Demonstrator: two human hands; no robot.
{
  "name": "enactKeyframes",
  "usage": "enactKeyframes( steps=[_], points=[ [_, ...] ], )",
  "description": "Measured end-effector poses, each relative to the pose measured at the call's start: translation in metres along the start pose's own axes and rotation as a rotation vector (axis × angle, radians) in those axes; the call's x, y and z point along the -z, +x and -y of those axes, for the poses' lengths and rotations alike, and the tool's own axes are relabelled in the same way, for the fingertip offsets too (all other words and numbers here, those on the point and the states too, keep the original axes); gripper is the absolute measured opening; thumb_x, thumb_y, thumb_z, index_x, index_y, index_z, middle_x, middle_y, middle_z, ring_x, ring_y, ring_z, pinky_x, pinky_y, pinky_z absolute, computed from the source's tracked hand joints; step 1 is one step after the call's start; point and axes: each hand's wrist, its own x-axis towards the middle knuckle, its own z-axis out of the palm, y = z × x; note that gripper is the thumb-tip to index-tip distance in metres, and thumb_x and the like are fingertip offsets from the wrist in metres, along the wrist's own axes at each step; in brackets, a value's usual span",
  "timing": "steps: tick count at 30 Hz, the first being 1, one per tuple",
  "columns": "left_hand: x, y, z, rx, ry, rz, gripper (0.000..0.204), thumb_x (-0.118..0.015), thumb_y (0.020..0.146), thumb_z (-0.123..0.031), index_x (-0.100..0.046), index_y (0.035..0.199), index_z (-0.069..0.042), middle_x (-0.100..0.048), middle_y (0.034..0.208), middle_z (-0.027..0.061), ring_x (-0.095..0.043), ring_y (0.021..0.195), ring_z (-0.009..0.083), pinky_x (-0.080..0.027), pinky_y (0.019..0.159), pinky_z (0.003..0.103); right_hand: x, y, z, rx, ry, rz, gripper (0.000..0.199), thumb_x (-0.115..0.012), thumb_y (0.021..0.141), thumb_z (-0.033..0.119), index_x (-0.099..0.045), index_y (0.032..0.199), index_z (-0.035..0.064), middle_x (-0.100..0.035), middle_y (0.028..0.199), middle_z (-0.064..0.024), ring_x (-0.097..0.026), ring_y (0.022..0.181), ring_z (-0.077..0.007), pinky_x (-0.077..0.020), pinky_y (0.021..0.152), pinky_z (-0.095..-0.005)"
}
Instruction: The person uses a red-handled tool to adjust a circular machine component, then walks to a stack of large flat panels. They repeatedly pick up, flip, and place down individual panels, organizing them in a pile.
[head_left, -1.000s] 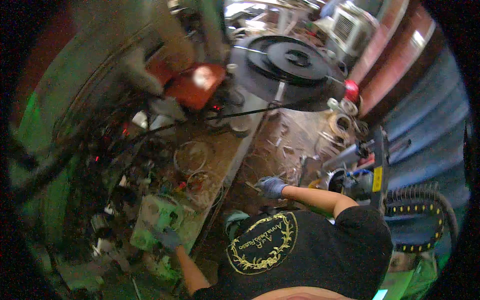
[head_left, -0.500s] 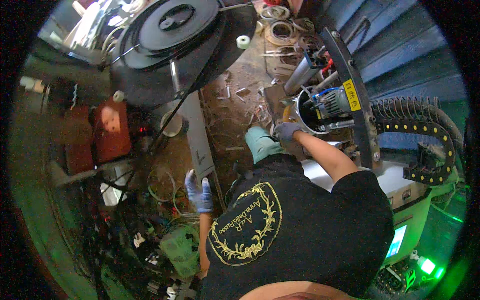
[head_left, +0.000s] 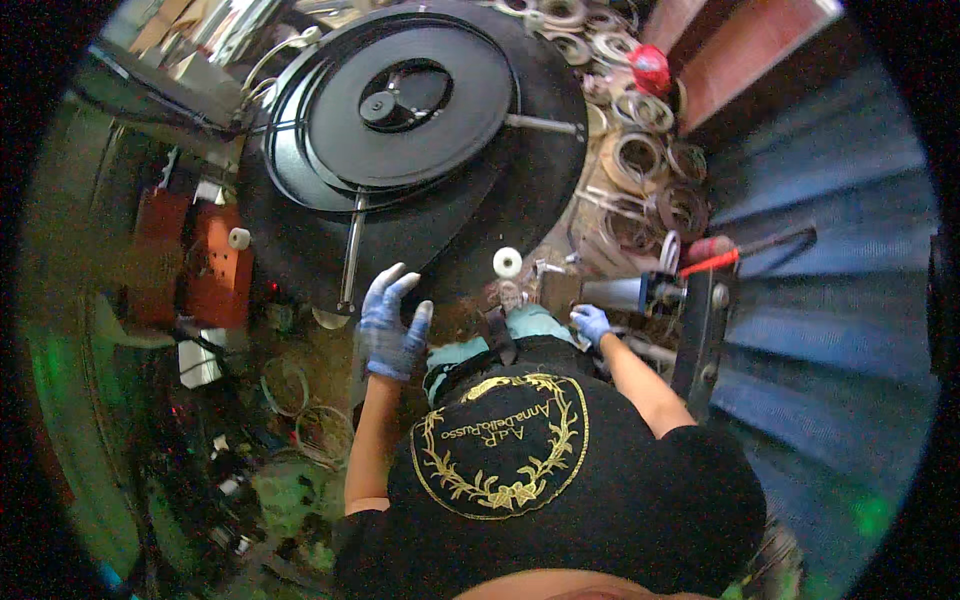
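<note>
My left hand, in a blue glove, is raised with fingers spread and empty, just below the rim of a large black round turntable. My right hand, also gloved in blue, reaches to the right toward a grey metal cone-shaped part on a machine; its fingers are curled, and what they hold is hidden. A small white roll lies between the two hands. My black shirt with a gold wreath print fills the lower middle.
Several rusty wire coils lie at the upper right beside a red object. An orange box sits at the left. Loose wire loops and cluttered parts lie lower left. A blue corrugated wall stands on the right.
The view has swung so the black turntable sits higher and centred. My left hand rose from low at my side to near the turntable rim. My right hand stays by the machine at right.
</note>
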Motion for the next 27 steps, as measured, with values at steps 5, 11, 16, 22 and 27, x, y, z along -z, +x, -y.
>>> enactKeyframes(
  steps=[5,11,16,22,27],
  points=[
    [-0.028,0.016,0.003,-0.024,0.078,0.086,0.038,-0.062,0.073,-0.031,-0.058,0.107,-0.014,-0.051,0.119,0.012,-0.044,0.113,0.0331,-0.033,0.096,0.042,0.041,0.064,-0.013,0.241,-0.626,0.072,0.035,-0.063,0.076,0.029,-0.063,0.102,0.0056,-0.064,0.1,-0.0133,-0.06,0.092,-0.0234,-0.0461,0.084,-0.0326],
    [-0.026,0.02,0.018,0.137,0.199,0.226,0.044,-0.063,0.074,-0.041,-0.058,0.109,-0.015,-0.052,0.118,0.0113,-0.048,0.109,0.0298,-0.036,0.093,0.041,0.058,0.074,0.037,-0.023,-0.347,0.043,0.042,-0.061,0.074,0.034,-0.063,0.105,0.006,-0.062,0.106,-0.014,-0.058,0.101,-0.0258,-0.0439,0.089,-0.0325],
    [-0.027,0.031,0.016,0.287,0.106,0.119,0.042,-0.068,0.071,-0.033,-0.057,0.104,-0.008,-0.061,0.096,0.0147,-0.058,0.09,0.0316,-0.045,0.081,0.038,0.102,0.109,0.095,0.114,-0.382,0.027,0.042,-0.059,0.075,0.036,-0.062,0.106,0.0079,-0.064,0.101,-0.013,-0.06,0.097,-0.026,-0.0444,0.087,-0.0324],
    [-0.028,0.044,0.03,0.425,-0.032,0.136,0.042,-0.068,0.073,-0.029,-0.057,0.108,-0.008,-0.061,0.101,0.0128,-0.057,0.094,0.0285,-0.044,0.085,0.036,0.164,0.216,0.136,0.331,-0.473,0.049,0.041,-0.06,0.075,0.035,-0.063,0.102,0.0054,-0.063,0.101,-0.0147,-0.06,0.096,-0.0268,-0.0455,0.085,-0.0337],
    [-0.028,0.133,0.004,0.213,0.085,-0.131,0.035,-0.067,0.07,-0.02,-0.059,0.101,-0.005,-0.059,0.105,0.0121,-0.056,0.098,0.0259,-0.043,0.088,0.035,0.237,0.299,0.183,0.231,-0.736,0.079,0.039,-0.056,0.076,0.038,-0.064,0.104,0.0111,-0.064,0.097,-0.0147,-0.061,0.091,-0.0257,-0.0456,0.083,-0.0352]
  ],
)
